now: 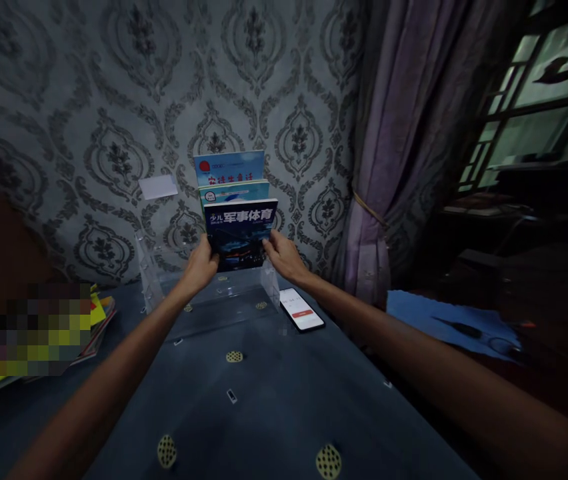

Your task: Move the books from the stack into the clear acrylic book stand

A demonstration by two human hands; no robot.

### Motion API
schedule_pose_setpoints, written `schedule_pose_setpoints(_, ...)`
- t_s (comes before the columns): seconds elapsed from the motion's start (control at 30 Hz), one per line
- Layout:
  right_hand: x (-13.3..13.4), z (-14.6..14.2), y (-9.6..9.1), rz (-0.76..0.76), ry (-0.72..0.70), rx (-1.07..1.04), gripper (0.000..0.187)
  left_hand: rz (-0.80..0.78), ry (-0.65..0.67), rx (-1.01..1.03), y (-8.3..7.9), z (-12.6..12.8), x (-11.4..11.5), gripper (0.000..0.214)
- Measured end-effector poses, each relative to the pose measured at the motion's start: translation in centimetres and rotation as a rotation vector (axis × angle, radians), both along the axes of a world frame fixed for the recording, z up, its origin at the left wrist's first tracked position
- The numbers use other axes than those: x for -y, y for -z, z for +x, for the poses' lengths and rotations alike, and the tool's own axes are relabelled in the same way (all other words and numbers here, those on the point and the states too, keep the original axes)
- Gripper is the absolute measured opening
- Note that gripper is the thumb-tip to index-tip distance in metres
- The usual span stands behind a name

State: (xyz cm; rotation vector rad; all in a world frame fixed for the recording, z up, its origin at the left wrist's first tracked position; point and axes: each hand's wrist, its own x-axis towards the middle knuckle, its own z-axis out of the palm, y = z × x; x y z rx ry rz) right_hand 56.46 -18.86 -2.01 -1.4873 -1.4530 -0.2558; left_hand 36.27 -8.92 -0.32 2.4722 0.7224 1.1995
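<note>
Between both hands is a dark blue book (239, 230) with white Chinese characters, upright and facing me. My left hand (203, 263) grips its left edge, thumb on the front cover. On the right edge, my right hand (283, 255) holds it the same way. Behind it stand a light blue-green book (244, 191) and a taller blue book (229, 167) with a red mark. A clear plastic rack (151, 283) is around and below the books. Whether the dark book's lower edge touches the rack, I cannot tell.
A lit phone (303, 310) lies right of the rack. Stacked magazines (99, 320), partly blurred out, are at the left on the dark patterned tablecloth (274, 400). Patterned wallpaper (294, 140) rises behind. Scissors (494, 341) lie on a blue sheet (429, 317) at right, beyond a purple curtain (371, 200).
</note>
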Motion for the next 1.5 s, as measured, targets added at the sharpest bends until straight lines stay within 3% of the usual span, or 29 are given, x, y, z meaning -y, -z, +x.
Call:
schedule_pose_setpoints(0.23,-0.4,1.2,1.5,-0.010,0.008,0.038,0.017,-0.011,-0.024,-0.046,1.8,1.0,-0.7,0.057)
schedule_pose_setpoints(0.67,-1.6,2.8,2.5,0.006,0.011,0.076,0.011,-0.009,-0.073,-0.097,3.9,1.6,-1.8,0.043)
schedule_pose_setpoints(1.0,-1.7,3.1,2.4,0.008,0.017,0.082,0.014,-0.027,-0.076,-0.101,4.0,2.0,-1.2,0.044)
schedule_pose_setpoints(1.2,-1.7,3.2,2.6,0.039,0.033,0.085,0.012,-0.009,-0.105,-0.115,4.3,2.3,-0.9,0.031)
schedule_pose_setpoints(1.5,-2.4,3.1,2.9,0.048,0.094,0.049,0.010,0.024,-0.263,-0.212,3.5,2.6,-0.2,0.023)
